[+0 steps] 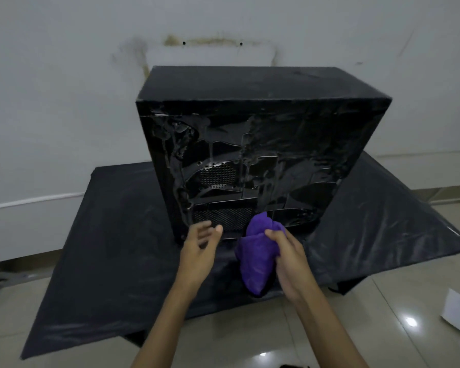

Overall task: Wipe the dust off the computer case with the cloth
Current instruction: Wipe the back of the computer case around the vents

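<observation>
Two bare forearms are reaching forward from the bottom edge. On the right, the right hand [290, 257] is gripping a bunched purple cloth [255, 257], whose upper end is lying against the lower part of the computer case [250, 144], beside a mesh vent [223, 217]. Meanwhile the left hand [198, 247] is hovering just in front of that vent, fingers loosely spread and holding nothing. Black and dusty on top, the case is standing upright on a table covered in black plastic sheeting [112, 248], before a stained white wall [64, 75].
</observation>
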